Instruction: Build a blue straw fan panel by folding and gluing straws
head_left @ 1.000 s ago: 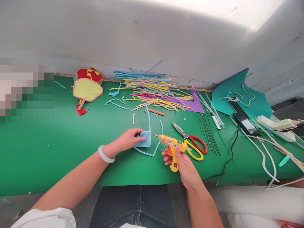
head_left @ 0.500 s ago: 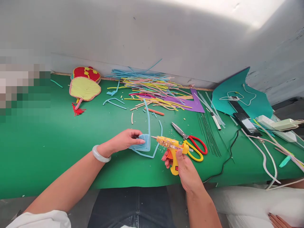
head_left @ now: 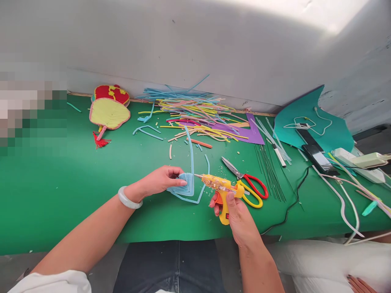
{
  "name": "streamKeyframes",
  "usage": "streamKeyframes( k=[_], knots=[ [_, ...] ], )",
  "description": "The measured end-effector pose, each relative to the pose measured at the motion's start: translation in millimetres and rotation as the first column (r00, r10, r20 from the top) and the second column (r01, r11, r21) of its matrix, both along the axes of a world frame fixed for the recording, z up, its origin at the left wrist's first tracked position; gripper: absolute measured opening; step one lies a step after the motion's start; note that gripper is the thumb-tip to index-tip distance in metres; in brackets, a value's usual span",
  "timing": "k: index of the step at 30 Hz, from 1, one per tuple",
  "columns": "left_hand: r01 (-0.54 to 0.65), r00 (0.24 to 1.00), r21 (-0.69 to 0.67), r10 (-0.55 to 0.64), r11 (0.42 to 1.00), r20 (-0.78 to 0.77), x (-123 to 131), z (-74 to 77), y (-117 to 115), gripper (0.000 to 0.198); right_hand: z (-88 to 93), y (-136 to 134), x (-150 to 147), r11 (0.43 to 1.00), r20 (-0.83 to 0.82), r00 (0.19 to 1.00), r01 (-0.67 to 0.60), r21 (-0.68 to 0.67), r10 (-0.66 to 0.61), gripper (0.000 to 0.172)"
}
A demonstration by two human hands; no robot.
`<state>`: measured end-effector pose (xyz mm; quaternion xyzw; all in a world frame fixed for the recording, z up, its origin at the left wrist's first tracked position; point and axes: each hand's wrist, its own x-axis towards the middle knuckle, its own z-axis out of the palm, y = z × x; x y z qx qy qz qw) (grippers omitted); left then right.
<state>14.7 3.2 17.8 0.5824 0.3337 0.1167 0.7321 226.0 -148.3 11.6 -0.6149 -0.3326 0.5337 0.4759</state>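
Between the thumb and fingers of my left hand (head_left: 168,179) is a light blue piece of pipe cleaners (head_left: 186,187), laid side by side in bent rows. One loose blue strand (head_left: 190,146) rises from its right edge. My right hand (head_left: 235,215) is wrapped round the handle of a yellow hot glue gun (head_left: 221,187), fingers by its orange trigger. The metal nozzle points left and sits at the right edge of the blue piece; whether it touches cannot be made out. A bent blue pipe cleaner (head_left: 203,189) shows behind and below the piece.
Scissors (head_left: 244,179) with red and yellow handles lie right of the glue gun. Many coloured pipe cleaners (head_left: 195,108) are heaped at the back. Fan-shaped crafts (head_left: 110,113) stand back left. Green wires (head_left: 270,175), a black cable (head_left: 287,217) and a power strip (head_left: 360,165) are right; another person's hand (head_left: 359,284) is lower right.
Almost nothing differs. The glue gun's nozzle stays by the right edge of the blue piece, and both hands keep their holds. The view has shifted very slightly.
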Motion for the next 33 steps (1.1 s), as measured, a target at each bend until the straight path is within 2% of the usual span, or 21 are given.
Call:
streamKeyframes(
  k=[21,33],
  knots=[
    [-0.043,0.997,-0.063,0.047,0.997,0.056,-2.5,-2.5,0.2,0.032,0.7,-2.1,-2.9,1.000,0.008,1.000,0.012,0.001,-0.012,0.068],
    [-0.054,0.995,-0.032,0.057,0.998,0.076,-5.1,-10.0,2.8,0.035,1.8,-5.0,-4.1,1.000,0.013,1.000,0.016,-0.005,-0.016,0.067]
  ],
)
